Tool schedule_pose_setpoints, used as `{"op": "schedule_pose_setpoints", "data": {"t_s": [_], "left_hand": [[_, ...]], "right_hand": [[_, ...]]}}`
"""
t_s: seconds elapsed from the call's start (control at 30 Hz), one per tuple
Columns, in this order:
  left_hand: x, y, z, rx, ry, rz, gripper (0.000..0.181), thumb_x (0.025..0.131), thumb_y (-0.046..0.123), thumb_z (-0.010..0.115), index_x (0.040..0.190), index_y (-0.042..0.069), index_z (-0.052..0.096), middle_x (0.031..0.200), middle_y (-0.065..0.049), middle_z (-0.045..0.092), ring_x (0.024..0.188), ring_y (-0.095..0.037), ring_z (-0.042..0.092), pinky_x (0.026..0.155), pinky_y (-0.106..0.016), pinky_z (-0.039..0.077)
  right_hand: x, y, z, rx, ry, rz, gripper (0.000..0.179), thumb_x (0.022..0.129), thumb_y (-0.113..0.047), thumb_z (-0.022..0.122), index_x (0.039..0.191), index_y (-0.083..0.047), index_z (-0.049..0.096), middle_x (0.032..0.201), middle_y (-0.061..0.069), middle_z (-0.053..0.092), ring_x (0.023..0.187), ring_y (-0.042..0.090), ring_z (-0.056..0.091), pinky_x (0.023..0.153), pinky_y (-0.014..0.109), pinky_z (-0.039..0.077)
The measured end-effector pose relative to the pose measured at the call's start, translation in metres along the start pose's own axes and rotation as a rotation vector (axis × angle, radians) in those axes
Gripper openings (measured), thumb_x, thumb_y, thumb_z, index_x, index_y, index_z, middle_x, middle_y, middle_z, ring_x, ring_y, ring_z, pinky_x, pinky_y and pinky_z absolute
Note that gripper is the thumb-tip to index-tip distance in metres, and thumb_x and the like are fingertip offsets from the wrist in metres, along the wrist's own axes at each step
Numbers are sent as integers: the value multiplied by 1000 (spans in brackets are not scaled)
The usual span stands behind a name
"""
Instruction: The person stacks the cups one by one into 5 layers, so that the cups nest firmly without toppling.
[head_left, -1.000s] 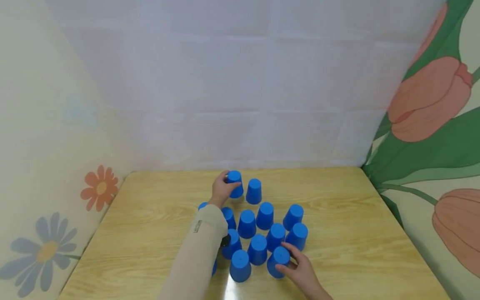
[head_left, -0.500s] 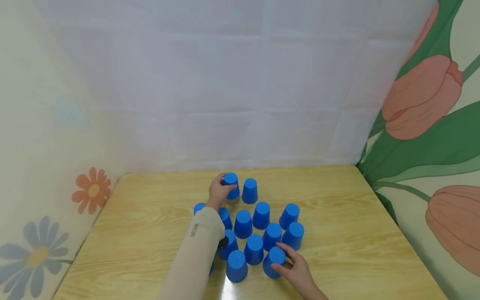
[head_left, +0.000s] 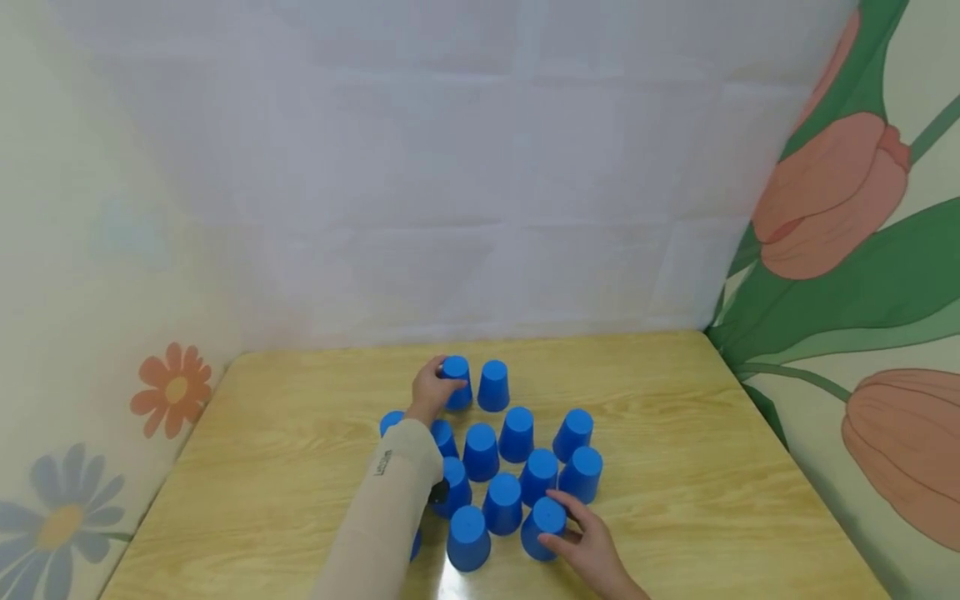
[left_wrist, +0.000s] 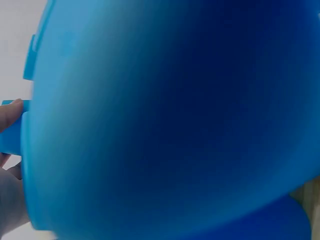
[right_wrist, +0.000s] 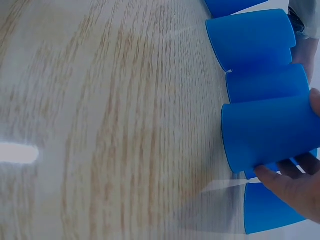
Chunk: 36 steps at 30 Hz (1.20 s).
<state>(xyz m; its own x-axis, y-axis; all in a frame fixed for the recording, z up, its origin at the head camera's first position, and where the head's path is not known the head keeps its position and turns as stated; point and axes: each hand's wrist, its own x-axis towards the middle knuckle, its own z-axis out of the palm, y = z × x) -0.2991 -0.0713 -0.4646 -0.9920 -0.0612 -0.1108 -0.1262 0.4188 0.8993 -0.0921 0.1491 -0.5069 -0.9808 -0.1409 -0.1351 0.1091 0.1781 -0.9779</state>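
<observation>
The left hand (head_left: 432,390) pinches the far blue cup (head_left: 457,369) toward the table's (head_left: 712,517) far edge, the right hand (head_left: 591,547) grips the near blue cup (head_left: 545,518), both long axes upright, closed ends up.

The cups (head_left: 481,452) look like smooth plastic with a satin sheen. The surface (head_left: 675,467) shows wood grain, glossy enough to mirror light. The backdrop (head_left: 412,167) looks like matt, creased cloth; the sleeve (head_left: 382,508), matt fabric.

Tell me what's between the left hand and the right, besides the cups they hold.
Other blue cups, upside down on the table, stand between the left hand and right hand; the head view shows it.
</observation>
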Motion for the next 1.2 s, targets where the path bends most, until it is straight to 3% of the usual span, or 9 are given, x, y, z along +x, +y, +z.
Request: {"op": "schedule_pose_setpoints", "data": {"t_s": [0.3,0.53,1.2], "left_hand": [[2,-5,3,22,-11,3,50,75,8,64,122,3,45,122,-19,44,113,-34,38,92,-46,32],[2,-5,4,11,-28,-66,53,76,7,64,124,4,42,124,-18,42,114,-34,36,92,-46,32],[1,-5,8,30,-32,-64,55,77,7,63,127,3,39,125,-22,40,114,-37,36,90,-48,33]], "right_hand": [[1,-1,0,-25,-3,17,51,76,-22,65,123,-12,46,125,18,40,112,39,37,82,42,43],[1,2,-1,-23,-11,10,52,76,-22,65,123,-11,45,125,18,41,112,39,37,82,41,43],[1,1,-1,-23,-4,7,52,76,-22,65,123,-11,46,125,19,40,112,39,37,82,41,43]]}}
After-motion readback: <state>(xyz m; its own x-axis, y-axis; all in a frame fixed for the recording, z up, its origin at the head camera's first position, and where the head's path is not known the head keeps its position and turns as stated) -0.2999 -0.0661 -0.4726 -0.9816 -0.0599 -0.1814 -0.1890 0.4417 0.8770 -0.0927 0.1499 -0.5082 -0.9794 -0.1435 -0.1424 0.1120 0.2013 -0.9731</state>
